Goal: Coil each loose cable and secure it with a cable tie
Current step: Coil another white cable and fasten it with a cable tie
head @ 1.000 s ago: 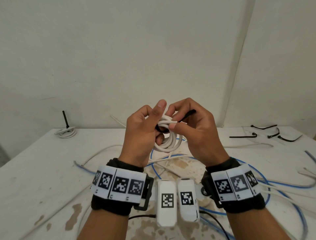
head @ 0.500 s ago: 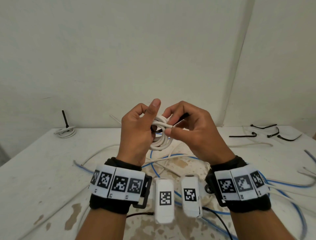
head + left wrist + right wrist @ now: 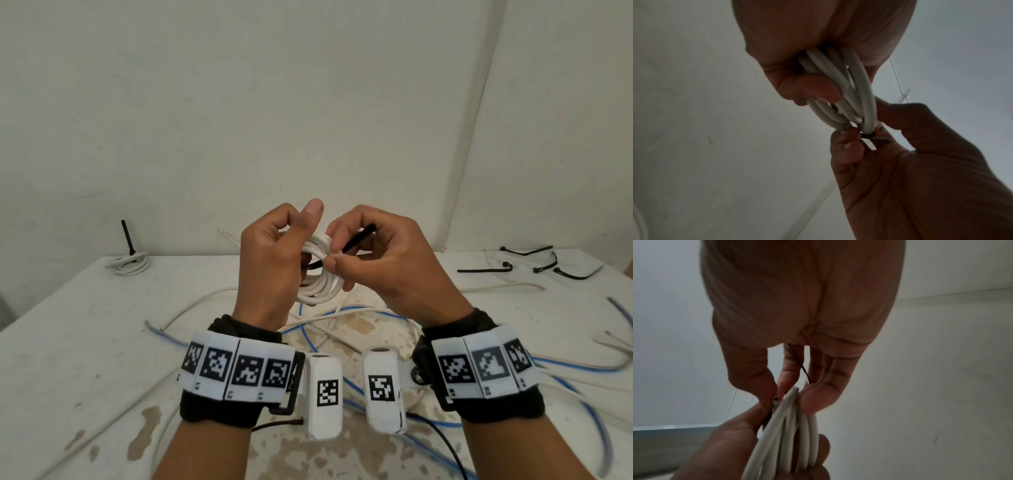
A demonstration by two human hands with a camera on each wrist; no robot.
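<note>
Both hands are raised above the table with a small white cable coil [image 3: 320,277] between them. My left hand [image 3: 274,260] grips the coil [image 3: 840,91] with curled fingers, thumb pointing up. My right hand [image 3: 373,260] pinches the coil's top strands and a black cable tie [image 3: 359,236], whose free end sticks up to the right. In the left wrist view the tie [image 3: 875,138] crosses under the coil at my right fingertips. The right wrist view shows the coil [image 3: 795,426] edge-on and a thin black tie strip [image 3: 803,368] along my fingers.
Loose white and blue cables [image 3: 342,339] sprawl over the stained white table [image 3: 85,342]. A tied white coil [image 3: 128,265] with an upright black tie sits far left by the wall. Several spare black ties [image 3: 527,263] lie at the far right.
Both hands have shifted slightly with the coil; the right hand has worked the black tie so its free end now points up to the right again.
</note>
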